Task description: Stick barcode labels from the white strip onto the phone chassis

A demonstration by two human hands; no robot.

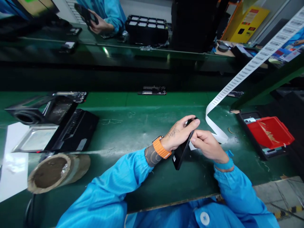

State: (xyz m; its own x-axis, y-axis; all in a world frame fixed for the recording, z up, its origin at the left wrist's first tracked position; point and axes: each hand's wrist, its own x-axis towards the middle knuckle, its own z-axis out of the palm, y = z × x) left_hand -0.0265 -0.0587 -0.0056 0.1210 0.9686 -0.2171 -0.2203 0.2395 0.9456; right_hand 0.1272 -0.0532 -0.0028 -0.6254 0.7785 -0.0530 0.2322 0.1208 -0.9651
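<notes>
My left hand grips a black phone by its upper part, holding it edge-on above the green bench. An orange watch strap sits on that wrist. My right hand is closed, fingers pinched against the phone's right side, where a small white label shows between finger and phone. A long white strip of printed labels runs down from the upper right and curls on the bench just behind my right hand.
A black machine with a metal plate and a brown tape roll lie at left. A red tray on a black holder sits at right. Phone parts lie on the belt. Another person's hand holds a phone at the far side.
</notes>
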